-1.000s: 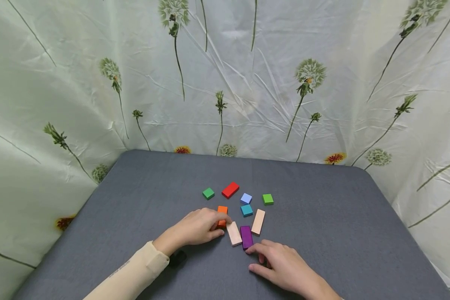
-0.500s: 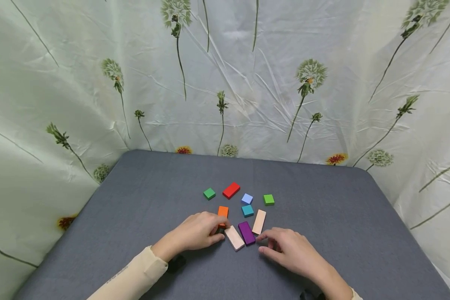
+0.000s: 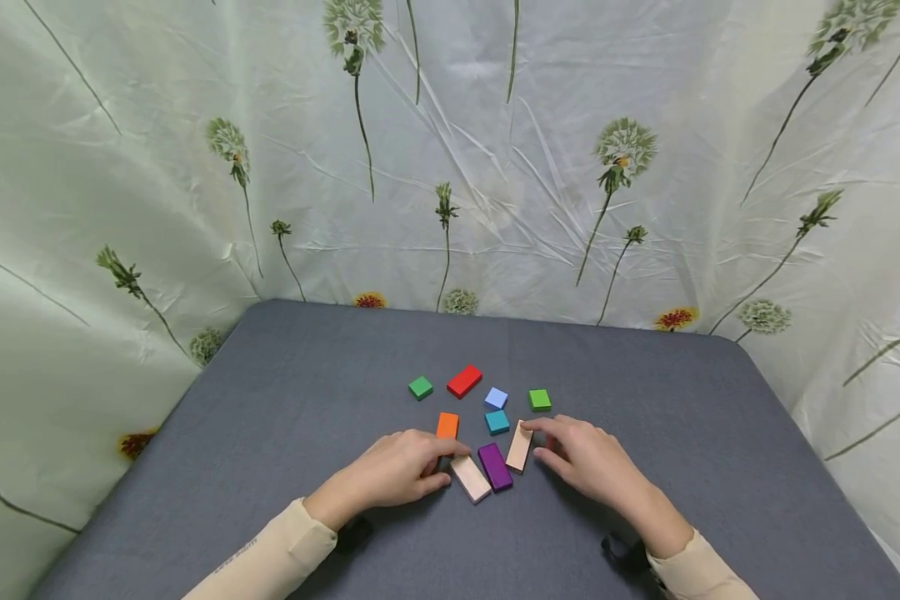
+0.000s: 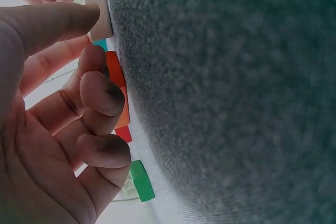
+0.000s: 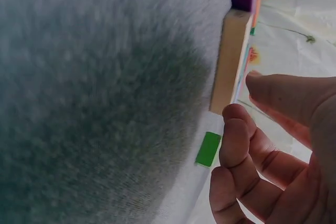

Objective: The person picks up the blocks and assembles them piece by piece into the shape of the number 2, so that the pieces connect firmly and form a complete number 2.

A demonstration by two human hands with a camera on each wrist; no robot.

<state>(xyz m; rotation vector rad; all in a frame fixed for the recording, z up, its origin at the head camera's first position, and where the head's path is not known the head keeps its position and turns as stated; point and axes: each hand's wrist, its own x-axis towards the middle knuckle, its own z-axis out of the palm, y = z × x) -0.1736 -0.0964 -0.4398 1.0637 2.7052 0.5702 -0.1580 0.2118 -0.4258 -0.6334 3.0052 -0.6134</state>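
My left hand (image 3: 390,471) touches the far end of a pale wooden block (image 3: 471,481) with an extended index finger. Its thumb lies beside that block, and the other fingers bend loosely. To the right, my right hand (image 3: 592,458) has its index fingertip on the far end of a second pale block (image 3: 519,450); in the right wrist view the thumb stands apart from this block (image 5: 231,61). Between the two pale blocks a purple block (image 3: 495,467) lies slanted, with neither hand on it. An orange block (image 3: 447,425) is partly hidden behind the left fingers.
Farther back on the grey table (image 3: 307,375) lie a dark green block (image 3: 420,387), a red block (image 3: 465,381), a light blue block (image 3: 496,398), a teal block (image 3: 497,422) and a bright green block (image 3: 539,400). A flowered curtain (image 3: 495,167) hangs behind the table.
My right hand has gone from the purple block, away and rightward, to the right pale block. The purple block and left pale block have turned slightly. The left hand has barely moved.
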